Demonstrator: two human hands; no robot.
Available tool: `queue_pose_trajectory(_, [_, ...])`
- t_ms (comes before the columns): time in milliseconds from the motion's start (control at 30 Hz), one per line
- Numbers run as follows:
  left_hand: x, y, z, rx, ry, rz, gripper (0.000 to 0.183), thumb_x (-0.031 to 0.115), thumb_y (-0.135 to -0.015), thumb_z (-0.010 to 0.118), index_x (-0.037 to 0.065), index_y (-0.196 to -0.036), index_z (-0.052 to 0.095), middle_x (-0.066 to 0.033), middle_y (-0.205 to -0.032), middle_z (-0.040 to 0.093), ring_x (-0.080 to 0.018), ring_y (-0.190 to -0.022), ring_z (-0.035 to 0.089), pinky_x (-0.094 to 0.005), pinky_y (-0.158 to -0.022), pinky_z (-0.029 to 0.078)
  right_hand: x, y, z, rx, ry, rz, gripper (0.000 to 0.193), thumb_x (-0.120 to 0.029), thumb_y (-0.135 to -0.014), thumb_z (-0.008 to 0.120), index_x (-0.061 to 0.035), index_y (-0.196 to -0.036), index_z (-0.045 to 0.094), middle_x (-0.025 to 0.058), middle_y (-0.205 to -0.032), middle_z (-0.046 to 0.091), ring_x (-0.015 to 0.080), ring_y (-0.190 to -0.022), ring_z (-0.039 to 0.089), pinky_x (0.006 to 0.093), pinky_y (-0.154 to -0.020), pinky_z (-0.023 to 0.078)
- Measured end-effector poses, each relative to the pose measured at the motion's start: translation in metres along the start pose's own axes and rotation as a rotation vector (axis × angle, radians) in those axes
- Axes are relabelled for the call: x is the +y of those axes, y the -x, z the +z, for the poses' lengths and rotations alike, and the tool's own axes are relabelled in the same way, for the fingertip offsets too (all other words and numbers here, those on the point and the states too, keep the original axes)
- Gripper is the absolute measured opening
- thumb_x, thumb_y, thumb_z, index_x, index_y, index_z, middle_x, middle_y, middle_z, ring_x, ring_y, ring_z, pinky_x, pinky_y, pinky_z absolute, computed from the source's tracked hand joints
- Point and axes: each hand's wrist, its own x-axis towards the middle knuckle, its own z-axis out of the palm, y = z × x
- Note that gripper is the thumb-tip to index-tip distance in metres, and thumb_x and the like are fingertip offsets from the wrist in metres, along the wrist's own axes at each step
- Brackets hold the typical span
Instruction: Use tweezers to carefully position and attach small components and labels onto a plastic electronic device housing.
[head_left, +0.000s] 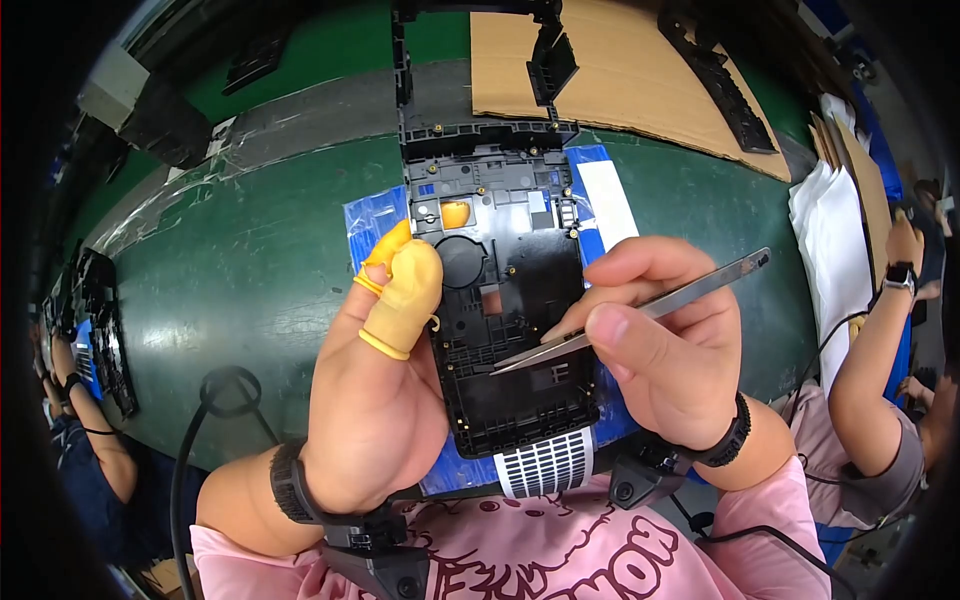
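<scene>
Yellow at thumb and finger with rubber finger cots (402, 300), grasping the black plastic housing (512, 300) along its left side with the left grip (375, 410), pressing the capped thumb against the side wall. Holding the housing over the middle of the near edge of the desk (230, 300), facing its ribbed inside upward. Clenching steel-coloured tweezers (665, 303) between thumb and fingers of the right grip (682, 365), pointing the narrow tips leftward at the lower part of the housing's inside; not being able to tell whether touching it or hovering just above. Seeing, just beyond the housing's top end, a black open frame (551, 70), without being able to tell if joined or apart. Showing blue sheets (370, 222) beneath the housing, and a white gridded sheet (545, 468) past its bottom end, toward the near edge. Wearing black wristbands (290, 485) on both wrists. Seeing cardboard (600, 60) toward the desk's far right corner, bearing a long black plastic strip (720, 95), and white papers (828, 235) along the right edge. Noticing a co-worker's arm (868, 375) with a watch (900, 276) beyond that edge.
</scene>
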Motion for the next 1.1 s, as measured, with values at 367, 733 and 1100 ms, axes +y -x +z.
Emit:
queue_pose_trajectory(367, [0.0,-0.003,-0.001,-0.012,-0.017,0.014,0.045,0.036,-0.089,0.044,0.003,-0.119,0.04,-0.0098,-0.11,0.053,-0.0182,-0.099,0.053,-0.0323,-0.086,0.043,0.001,-0.003,0.001,0.031,0.034,0.016,0.025,0.003,-0.078,0.057,0.004,-0.103,0.052,0.0076,-0.081,0.061,0.0087,-0.073,0.059,0.0171,-0.063,0.046])
queue_pose_trajectory(733, [-0.003,-0.001,-0.006,-0.082,0.149,-0.017,0.047,0.026,-0.084,0.053,0.004,-0.122,0.038,-0.0095,-0.112,0.051,-0.0189,-0.102,0.051,-0.0325,-0.089,0.042,0.0,-0.001,0.0,0.045,0.01,0.055,0.025,0.002,-0.079,0.057,0.004,-0.103,0.052,0.0075,-0.08,0.062,0.009,-0.073,0.059,0.0173,-0.061,0.046])
queue_pose_trajectory(1100, [0.057,-0.027,-0.052,0.081,-0.414,0.652,0.043,-0.001,-0.075,0.048,-0.002,-0.117,0.038,-0.0124,-0.101,0.055,-0.0215,-0.091,0.056,-0.0332,-0.085,0.046,0.003,-0.009,-0.012,0.226,0.003,-0.077,0.023,0.0,-0.078,0.058,0.0021,-0.101,0.052,0.0055,-0.075,0.062,0.0038,-0.057,0.049,0.0158,-0.048,0.036])
